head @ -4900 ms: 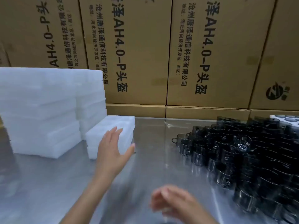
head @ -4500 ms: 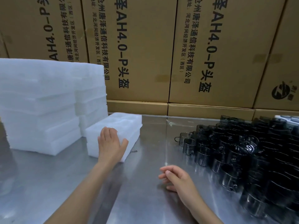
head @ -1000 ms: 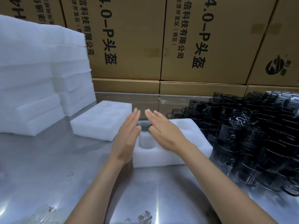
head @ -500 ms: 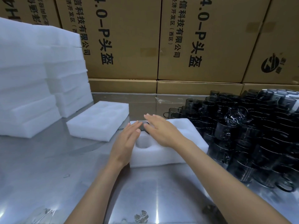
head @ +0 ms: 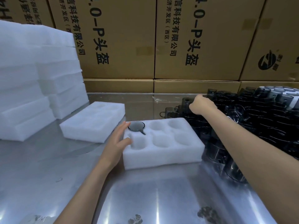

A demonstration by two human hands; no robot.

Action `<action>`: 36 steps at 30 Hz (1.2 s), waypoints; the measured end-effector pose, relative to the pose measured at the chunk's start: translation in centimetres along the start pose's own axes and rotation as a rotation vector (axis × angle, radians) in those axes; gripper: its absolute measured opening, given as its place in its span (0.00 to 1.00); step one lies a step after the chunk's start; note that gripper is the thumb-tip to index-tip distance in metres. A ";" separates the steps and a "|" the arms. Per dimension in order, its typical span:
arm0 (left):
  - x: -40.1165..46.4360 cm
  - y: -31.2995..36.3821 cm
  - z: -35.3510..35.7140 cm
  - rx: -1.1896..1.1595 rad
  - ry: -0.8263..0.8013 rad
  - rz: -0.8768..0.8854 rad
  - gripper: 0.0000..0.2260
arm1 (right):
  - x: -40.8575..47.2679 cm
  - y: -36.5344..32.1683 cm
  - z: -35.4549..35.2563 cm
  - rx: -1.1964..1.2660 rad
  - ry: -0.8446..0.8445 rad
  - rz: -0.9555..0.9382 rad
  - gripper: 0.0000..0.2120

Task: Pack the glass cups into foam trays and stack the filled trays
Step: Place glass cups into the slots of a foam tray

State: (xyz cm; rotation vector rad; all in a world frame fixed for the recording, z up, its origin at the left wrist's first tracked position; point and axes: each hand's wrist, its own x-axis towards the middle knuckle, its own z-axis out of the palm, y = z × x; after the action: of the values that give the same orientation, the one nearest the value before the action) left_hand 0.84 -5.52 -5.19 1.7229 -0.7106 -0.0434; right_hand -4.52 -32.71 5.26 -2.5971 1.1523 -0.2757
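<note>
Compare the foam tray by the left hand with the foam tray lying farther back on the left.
The near foam tray holds one glass cup in its back-left pocket; the far foam tray shows none. The left hand touches the near tray; nothing touches the far one. The near tray sits beside the cup pile. Both are white and lie flat.

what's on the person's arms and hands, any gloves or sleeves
Nothing is worn that shows. The left hand and the right hand are both bare, with no gloves, rings or wristbands visible. Both forearms are bare too, with no sleeve in view up to the frame edge. The fingernails are short and look unpainted.
</note>
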 end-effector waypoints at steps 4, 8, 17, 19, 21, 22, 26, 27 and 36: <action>-0.3 0.0 -0.4 -0.029 -0.019 -0.010 0.30 | -0.1 0.1 0.3 -0.072 0.019 0.020 0.22; -0.7 -0.1 -0.7 -0.058 -0.042 0.000 0.26 | -0.5 0.4 0.1 -0.094 0.094 0.021 0.03; -0.7 0.0 -0.6 -0.104 -0.025 -0.023 0.28 | -4.9 -0.1 -1.2 0.207 0.597 -0.251 0.07; -0.7 0.1 -0.6 -0.114 -0.018 -0.029 0.30 | -6.6 -0.8 0.5 0.259 0.635 -0.490 0.07; -0.7 0.1 -0.5 -0.131 -0.010 -0.040 0.31 | -7.6 -1.6 2.3 0.288 0.569 -0.636 0.06; -0.8 0.2 -0.4 -0.133 -0.008 -0.038 0.31 | -7.9 -1.8 3.1 0.298 0.528 -0.672 0.06; -0.9 0.4 -0.3 -0.127 0.001 -0.038 0.32 | -7.7 -2.1 5.3 0.313 0.408 -0.715 0.08; -0.9 0.4 -0.3 -0.130 0.002 -0.043 0.32 | -7.7 -2.1 5.6 0.313 0.379 -0.715 0.08; -0.7 0.4 -0.1 -0.122 0.021 -0.064 0.28 | -7.9 -1.7 6.5 0.320 0.279 -0.767 0.09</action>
State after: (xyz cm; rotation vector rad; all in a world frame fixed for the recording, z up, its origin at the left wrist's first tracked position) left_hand 0.17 -5.13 -5.03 1.6271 -0.6250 -0.1106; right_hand -6.68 -24.56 -0.78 -2.6247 0.0903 -0.9138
